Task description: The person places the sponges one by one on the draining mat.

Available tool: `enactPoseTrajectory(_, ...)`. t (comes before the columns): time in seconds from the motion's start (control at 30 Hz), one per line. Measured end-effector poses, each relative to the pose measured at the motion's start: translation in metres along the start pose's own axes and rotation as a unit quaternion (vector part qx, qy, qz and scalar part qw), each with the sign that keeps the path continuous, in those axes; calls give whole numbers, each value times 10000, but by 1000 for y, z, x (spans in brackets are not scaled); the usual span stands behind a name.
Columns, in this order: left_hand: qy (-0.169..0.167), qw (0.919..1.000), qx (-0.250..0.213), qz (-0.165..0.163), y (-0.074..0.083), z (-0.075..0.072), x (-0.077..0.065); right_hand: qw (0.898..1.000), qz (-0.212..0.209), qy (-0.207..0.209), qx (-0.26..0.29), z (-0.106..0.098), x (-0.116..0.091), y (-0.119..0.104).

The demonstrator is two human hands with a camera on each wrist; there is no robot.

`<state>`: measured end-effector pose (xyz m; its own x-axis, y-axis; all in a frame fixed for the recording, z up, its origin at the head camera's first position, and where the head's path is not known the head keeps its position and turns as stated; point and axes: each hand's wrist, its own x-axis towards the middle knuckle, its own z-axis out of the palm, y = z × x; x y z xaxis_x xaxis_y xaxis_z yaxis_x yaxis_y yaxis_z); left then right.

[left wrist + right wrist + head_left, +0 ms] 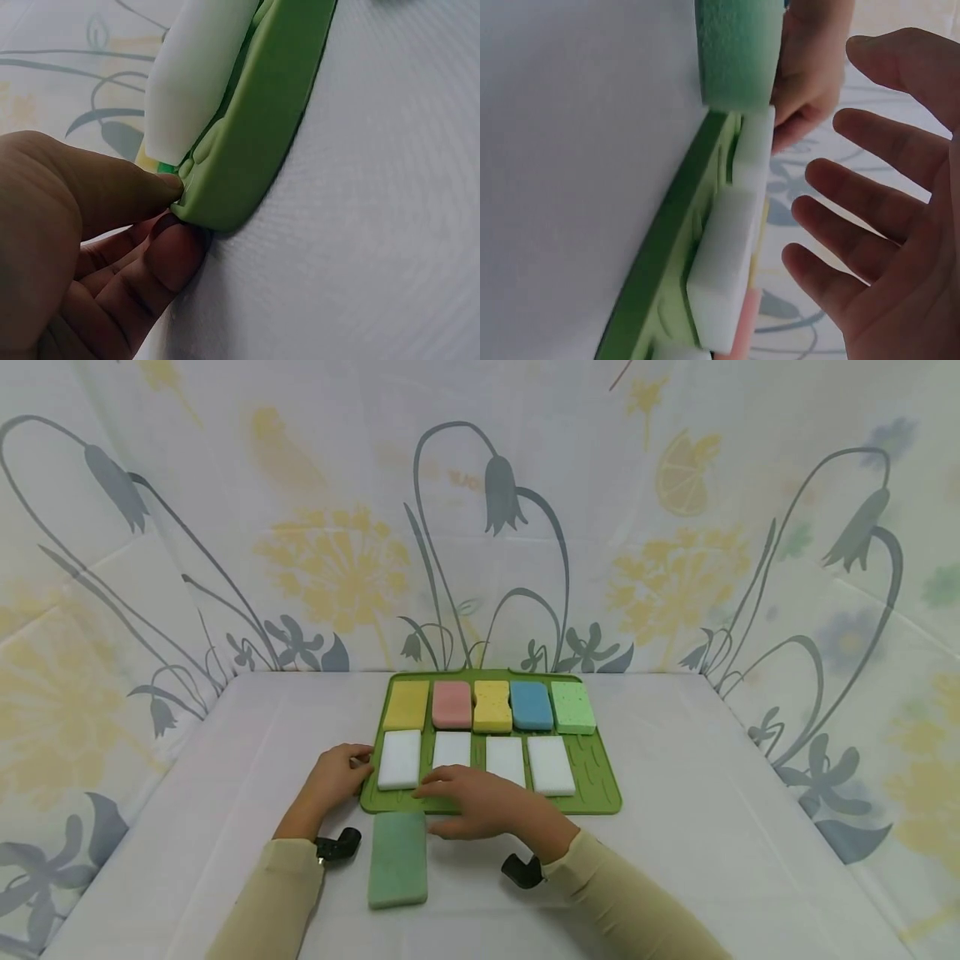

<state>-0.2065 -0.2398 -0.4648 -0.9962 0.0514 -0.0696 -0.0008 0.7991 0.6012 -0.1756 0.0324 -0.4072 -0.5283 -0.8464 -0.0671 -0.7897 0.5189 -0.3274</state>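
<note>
A green mat (596, 781) with a raised rim lies flat on the white-covered table. My left hand (333, 781) pinches its left edge, the thumb (142, 191) on top and curled fingers underneath. Over the mat's front edge hovers my right hand (480, 802), palm down with fingers spread and holding nothing; the right wrist view shows the open palm (907, 300). Several white sponges (551, 767) form the mat's front row, two of them partly hidden by the right hand. A green sponge (397, 860) lies on the table before the mat, near the right fingertips.
Along the mat's back row lie a plain yellow sponge (407, 705), a pink sponge (452, 705), a notched yellow sponge (492, 707), a blue sponge (531, 705) and a light green sponge (573, 707). Behind the table hangs a flower-patterned cloth (337, 568).
</note>
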Motion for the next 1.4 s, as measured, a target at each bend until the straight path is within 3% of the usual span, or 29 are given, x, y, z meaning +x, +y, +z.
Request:
enactPoseTrajectory(0.6,114,9999,67,85,-3,1,1,9972,-260,-538,-452,22,21,-30)
enactPoseTrajectory(1.4,176,9998,22,129,-2,1,-1,9927,193,-613,-1021,40,24,-55)
